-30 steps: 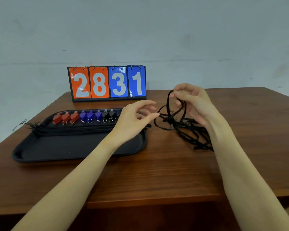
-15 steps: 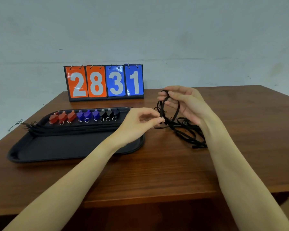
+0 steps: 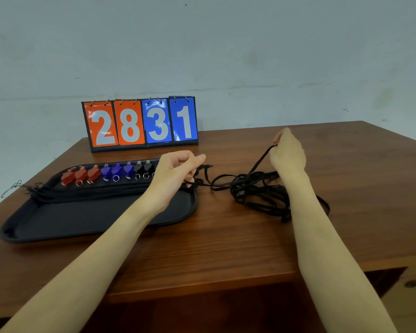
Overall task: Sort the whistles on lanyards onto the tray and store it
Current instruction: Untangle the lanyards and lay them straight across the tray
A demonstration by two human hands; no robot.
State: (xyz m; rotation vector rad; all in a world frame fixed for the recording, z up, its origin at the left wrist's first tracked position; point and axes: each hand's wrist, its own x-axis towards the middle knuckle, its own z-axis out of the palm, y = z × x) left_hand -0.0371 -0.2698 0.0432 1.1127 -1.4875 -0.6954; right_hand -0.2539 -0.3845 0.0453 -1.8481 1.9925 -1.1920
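On the black tray (image 3: 82,219) at left, red, blue and black whistles (image 3: 106,174) already lie in a row; my left hand (image 3: 175,171) pinches one lanyard's end; my right hand (image 3: 287,152) lifts a strand from the tangled lanyards (image 3: 257,191) left to sort.

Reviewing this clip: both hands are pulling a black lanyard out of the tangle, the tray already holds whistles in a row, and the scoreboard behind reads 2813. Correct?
Not quite. The head view shows the scoreboard reading 2831, not 2813. The rest stands.
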